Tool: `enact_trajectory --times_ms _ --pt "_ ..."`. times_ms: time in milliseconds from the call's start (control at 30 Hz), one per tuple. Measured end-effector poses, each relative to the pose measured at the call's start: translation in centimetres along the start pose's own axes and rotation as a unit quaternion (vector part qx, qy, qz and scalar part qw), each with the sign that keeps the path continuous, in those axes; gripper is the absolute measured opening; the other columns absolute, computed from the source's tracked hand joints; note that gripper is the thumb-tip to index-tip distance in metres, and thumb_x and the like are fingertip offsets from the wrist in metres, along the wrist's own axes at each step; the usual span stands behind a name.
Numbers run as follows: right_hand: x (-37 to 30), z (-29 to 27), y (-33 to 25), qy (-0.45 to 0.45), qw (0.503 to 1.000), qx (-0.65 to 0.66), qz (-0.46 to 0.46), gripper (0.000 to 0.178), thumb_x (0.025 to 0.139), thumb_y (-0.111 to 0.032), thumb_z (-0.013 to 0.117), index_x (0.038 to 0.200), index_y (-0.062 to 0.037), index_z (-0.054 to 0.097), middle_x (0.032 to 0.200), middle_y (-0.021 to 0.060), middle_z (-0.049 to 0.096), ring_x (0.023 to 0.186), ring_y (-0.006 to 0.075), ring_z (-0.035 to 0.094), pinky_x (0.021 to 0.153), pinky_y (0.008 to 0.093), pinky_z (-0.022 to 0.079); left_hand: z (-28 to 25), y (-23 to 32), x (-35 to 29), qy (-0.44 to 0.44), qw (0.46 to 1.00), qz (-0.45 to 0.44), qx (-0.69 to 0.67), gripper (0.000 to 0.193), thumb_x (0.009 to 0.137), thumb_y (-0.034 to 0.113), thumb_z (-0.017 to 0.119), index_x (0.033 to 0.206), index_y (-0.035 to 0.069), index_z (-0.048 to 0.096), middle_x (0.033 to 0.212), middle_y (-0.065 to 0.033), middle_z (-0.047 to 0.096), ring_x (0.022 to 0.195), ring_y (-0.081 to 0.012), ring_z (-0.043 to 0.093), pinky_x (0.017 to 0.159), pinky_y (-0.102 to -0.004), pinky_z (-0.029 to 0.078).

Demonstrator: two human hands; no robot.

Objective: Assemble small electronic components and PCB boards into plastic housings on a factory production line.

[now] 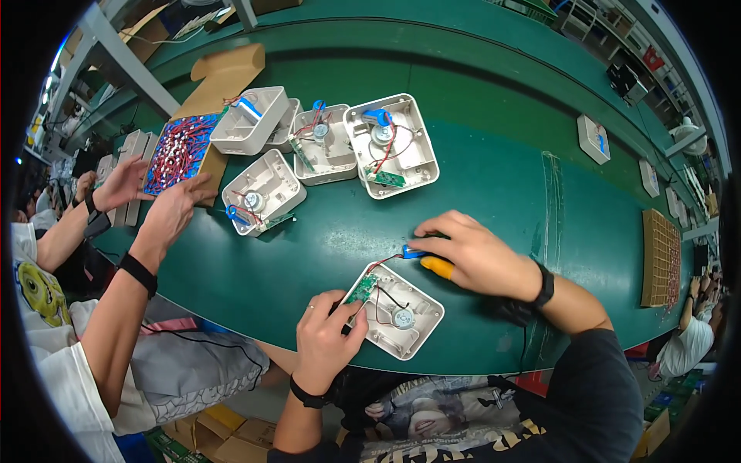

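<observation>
A white plastic housing (pixel 421 308) lies open side up on the table in front of me. A round silver motor (pixel 402 317) sits inside it. At its upper left edge is a green circuit board (pixel 363 287), tilted, with thin wires attached. My left hand (pixel 328 337) is closed at that corner, its fingertips on the board's lower end and the housing's edge. Red and black wires run from the board to a blue cylindrical battery (pixel 412 251). My right hand (pixel 480 258), with a yellow cover on its thumb, pinches the battery just above the table, past the housing.
Several similar housings (pixel 392 147) with motors, batteries and boards stand at the back left. Beside them, a co-worker's hands (pixel 170 204) hold a cardboard box (pixel 224 77) of wired blue batteries. A divided cardboard tray (pixel 658 258) and more housings (pixel 593 140) are at the right.
</observation>
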State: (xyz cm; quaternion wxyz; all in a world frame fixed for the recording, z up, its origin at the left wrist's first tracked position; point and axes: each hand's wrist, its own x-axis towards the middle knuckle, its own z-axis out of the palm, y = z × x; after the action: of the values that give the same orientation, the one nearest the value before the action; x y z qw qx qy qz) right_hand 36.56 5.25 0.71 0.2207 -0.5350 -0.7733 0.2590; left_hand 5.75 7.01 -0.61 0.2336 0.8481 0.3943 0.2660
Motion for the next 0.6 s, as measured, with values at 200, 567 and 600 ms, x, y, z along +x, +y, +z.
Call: enact_trajectory --times_ms 200,567,600 --pt "2.3 0.5 1.6 -0.108 0.992 -0.061 -0.038 0.041 0.091 -0.008 0.078 0.131 -0.0072 0.074 0.116 0.0116 0.072 0.1 0.0324 0.069 0.09 0.0397 0.058 0.0 0.3 0.2 -0.003 1.0 -0.019 -0.005 0.012 0.082 0.004 0.084 0.093 0.001 0.079 0.102 -0.0131 0.071 0.087 -0.0319 0.07 0.074 -0.0414 0.057" --pt "2.0 0.3 -0.4 -0.094 0.894 0.399 0.18 0.04 0.093 -0.012 0.08 0.131 -0.002 0.073 0.098 0.0115 0.074 0.083 0.0229 0.07 0.08 0.0367 0.059 -0.1 -0.1 0.1 -0.003 1.0 -0.021 -0.009 0.012 0.083 0.004 0.083 0.093 0.001 0.079 0.101 -0.0129 0.071 0.088 -0.0316 0.07 0.076 -0.0416 0.058" --pt "2.0 0.1 -1.2 -0.097 0.905 0.374 0.177 0.041 0.092 -0.011 0.08 0.131 -0.0023 0.073 0.097 0.0106 0.074 0.084 0.0236 0.07 0.081 0.0373 0.059 0.0 -0.2 0.2 -0.002 1.0 -0.023 -0.008 0.012 0.083 0.004 0.083 0.093 0.001 0.079 0.101 -0.0129 0.071 0.088 -0.0316 0.07 0.076 -0.0415 0.058"
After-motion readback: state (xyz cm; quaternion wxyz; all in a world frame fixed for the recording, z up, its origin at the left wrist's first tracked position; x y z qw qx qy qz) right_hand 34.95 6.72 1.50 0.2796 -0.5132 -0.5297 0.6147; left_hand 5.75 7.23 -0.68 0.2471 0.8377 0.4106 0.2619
